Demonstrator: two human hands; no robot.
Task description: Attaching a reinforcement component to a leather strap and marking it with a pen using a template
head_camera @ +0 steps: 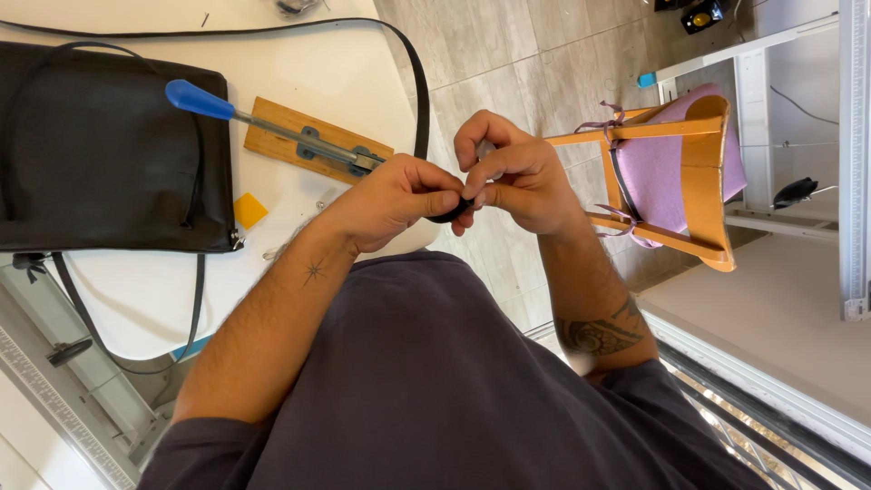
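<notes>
My left hand (399,195) and my right hand (513,172) meet in front of my chest, over the edge of the white table (145,290). Both pinch a small black object (451,214) between thumbs and fingertips; most of it is hidden by my fingers, so its kind is unclear. A screwdriver with a blue handle (200,100) lies across a small wooden board (313,141) with a metal latch, just beyond my left hand.
A flat black bag (100,154) with a long strap lies on the table's left. A small yellow piece (249,210) lies by the bag. An orange wooden chair (689,172) with a purple cushion stands on the tiled floor to the right.
</notes>
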